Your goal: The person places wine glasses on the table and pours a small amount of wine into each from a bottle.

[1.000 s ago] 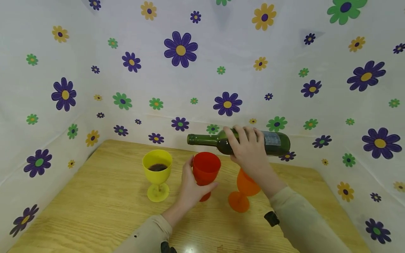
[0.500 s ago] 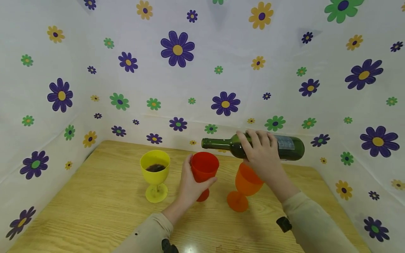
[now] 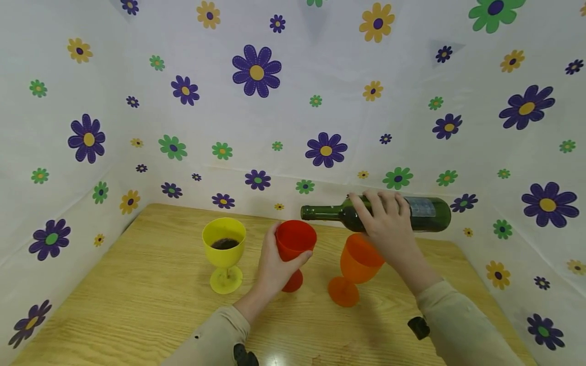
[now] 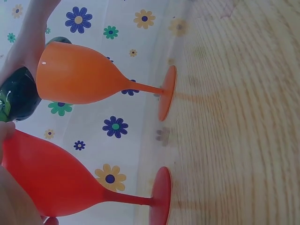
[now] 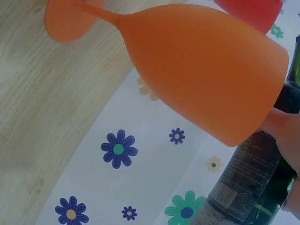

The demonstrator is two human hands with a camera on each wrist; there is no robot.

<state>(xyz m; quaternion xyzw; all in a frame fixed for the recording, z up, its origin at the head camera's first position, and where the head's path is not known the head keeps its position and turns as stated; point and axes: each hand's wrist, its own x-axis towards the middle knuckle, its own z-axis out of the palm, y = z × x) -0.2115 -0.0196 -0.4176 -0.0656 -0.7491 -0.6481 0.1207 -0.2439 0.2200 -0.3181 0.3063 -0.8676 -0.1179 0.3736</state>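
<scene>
While the green bottle [image 3: 345, 214] is being gripped round its body by the right hand [image 3: 389, 223], it is being drawn rightward, its mouth apparently being lined up with the red goblet [image 3: 295, 239] that is being held in the left hand [image 3: 275, 263]; the bottle's long axis is being kept nearly level, neck pointing left of the grip, base lying right

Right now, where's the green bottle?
Head view, right of centre: the green bottle is held sideways in the right hand, appearing just above the orange goblet.
</scene>
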